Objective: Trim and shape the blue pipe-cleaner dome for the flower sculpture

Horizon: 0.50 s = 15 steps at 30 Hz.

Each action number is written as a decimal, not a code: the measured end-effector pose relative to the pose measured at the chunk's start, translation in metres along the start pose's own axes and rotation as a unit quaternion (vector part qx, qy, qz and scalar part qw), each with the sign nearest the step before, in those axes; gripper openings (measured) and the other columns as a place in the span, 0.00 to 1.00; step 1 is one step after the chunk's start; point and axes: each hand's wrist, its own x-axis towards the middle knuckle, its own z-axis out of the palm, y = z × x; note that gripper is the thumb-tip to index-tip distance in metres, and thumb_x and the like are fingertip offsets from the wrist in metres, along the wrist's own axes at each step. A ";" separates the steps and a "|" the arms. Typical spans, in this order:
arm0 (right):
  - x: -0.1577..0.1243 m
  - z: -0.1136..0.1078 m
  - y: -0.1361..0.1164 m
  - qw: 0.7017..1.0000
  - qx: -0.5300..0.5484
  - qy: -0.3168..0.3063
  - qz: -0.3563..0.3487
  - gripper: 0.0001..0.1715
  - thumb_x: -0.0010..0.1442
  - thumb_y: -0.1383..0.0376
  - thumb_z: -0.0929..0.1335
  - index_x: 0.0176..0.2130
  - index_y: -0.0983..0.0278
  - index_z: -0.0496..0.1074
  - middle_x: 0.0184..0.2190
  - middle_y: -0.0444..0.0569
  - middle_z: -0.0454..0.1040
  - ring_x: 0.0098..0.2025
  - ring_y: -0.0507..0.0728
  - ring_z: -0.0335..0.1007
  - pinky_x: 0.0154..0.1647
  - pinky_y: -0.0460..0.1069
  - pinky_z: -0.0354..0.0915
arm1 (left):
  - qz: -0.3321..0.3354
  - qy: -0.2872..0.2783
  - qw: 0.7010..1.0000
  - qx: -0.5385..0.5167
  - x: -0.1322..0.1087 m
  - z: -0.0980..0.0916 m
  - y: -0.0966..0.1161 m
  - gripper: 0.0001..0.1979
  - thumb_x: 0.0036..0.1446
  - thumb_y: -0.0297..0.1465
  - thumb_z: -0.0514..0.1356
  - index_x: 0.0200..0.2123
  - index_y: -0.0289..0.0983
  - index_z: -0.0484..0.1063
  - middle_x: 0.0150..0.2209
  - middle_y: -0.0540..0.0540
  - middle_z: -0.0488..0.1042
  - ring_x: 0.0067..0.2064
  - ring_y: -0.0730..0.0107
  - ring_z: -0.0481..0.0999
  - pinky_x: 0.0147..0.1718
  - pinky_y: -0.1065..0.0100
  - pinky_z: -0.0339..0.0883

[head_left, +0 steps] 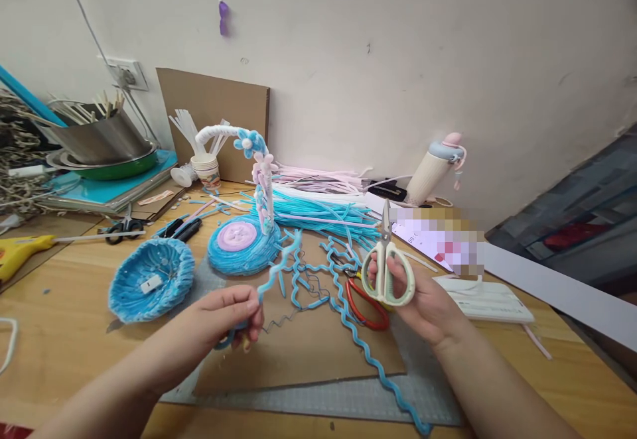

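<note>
Pinched in my left hand point(241, 313) is a wavy light-blue pipe cleaner point(279, 266), one end rising above the fingers and some blue showing below them. My right hand point(418, 300) grips pale green scissors point(385, 266), blades pointing up and nearly together. Between the hands, several wavy blue pipe cleaners point(365, 349) and bare crimped wires lie on a cardboard sheet point(298, 359). Red-handled pliers point(365, 306) lie just behind the scissors, partly hidden. Beyond my left hand stands a blue fuzzy basket base point(243, 263) with a flower-trimmed handle point(266, 180).
A blue fuzzy bowl point(152, 280) sits at left, near a yellow glue gun point(24, 253). Bundled blue pipe cleaners point(318, 213) lie at the back. On the right are a lit phone point(428, 243), a white power bank point(488, 303) and a leaning bottle point(432, 170).
</note>
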 end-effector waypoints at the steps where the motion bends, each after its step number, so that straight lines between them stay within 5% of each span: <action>1: -0.002 0.004 0.001 1.000 -0.001 -0.014 0.003 0.10 0.55 0.58 0.72 0.37 0.60 0.76 0.33 0.45 0.76 0.37 0.52 0.71 0.41 0.47 0.67 | -0.010 -0.019 0.999 -0.029 0.002 0.007 0.000 0.17 0.58 0.44 0.56 0.27 0.37 0.69 0.25 0.50 0.70 0.28 0.72 0.64 0.30 0.71 0.57; 5: -0.013 0.021 0.006 0.998 0.043 -0.047 0.022 0.13 0.51 0.63 0.75 0.39 0.59 0.75 0.42 0.46 0.77 0.42 0.53 0.72 0.45 0.49 0.67 | 0.006 -0.065 0.995 -0.069 0.014 0.029 0.001 0.15 0.55 0.42 0.60 0.27 0.37 0.74 0.29 0.49 0.70 0.32 0.71 0.64 0.34 0.70 0.56; 9: -0.026 0.035 0.014 0.989 0.080 -0.094 0.082 0.16 0.48 0.60 0.76 0.37 0.62 0.74 0.34 0.45 0.77 0.31 0.49 0.72 0.36 0.46 0.68 | 0.029 -0.074 0.990 -0.117 0.033 0.038 0.006 0.14 0.50 0.42 0.65 0.30 0.35 0.77 0.27 0.49 0.68 0.29 0.74 0.61 0.31 0.71 0.55; 12: -0.030 0.041 0.022 0.992 0.016 -0.087 0.088 0.19 0.49 0.55 0.75 0.36 0.64 0.73 0.34 0.47 0.76 0.30 0.49 0.71 0.31 0.45 0.66 | 0.066 -0.045 0.986 -0.145 0.044 0.039 0.006 0.14 0.49 0.41 0.66 0.31 0.35 0.77 0.21 0.52 0.65 0.23 0.78 0.57 0.25 0.72 0.51; 15: -0.028 0.045 0.030 0.994 -0.066 -0.030 0.081 0.23 0.45 0.59 0.78 0.38 0.63 0.70 0.38 0.49 0.77 0.36 0.53 0.73 0.32 0.44 0.65 | 0.117 0.016 0.986 -0.118 0.049 0.039 0.000 0.11 0.49 0.38 0.66 0.32 0.37 0.77 0.24 0.50 0.72 0.27 0.75 0.64 0.29 0.72 0.57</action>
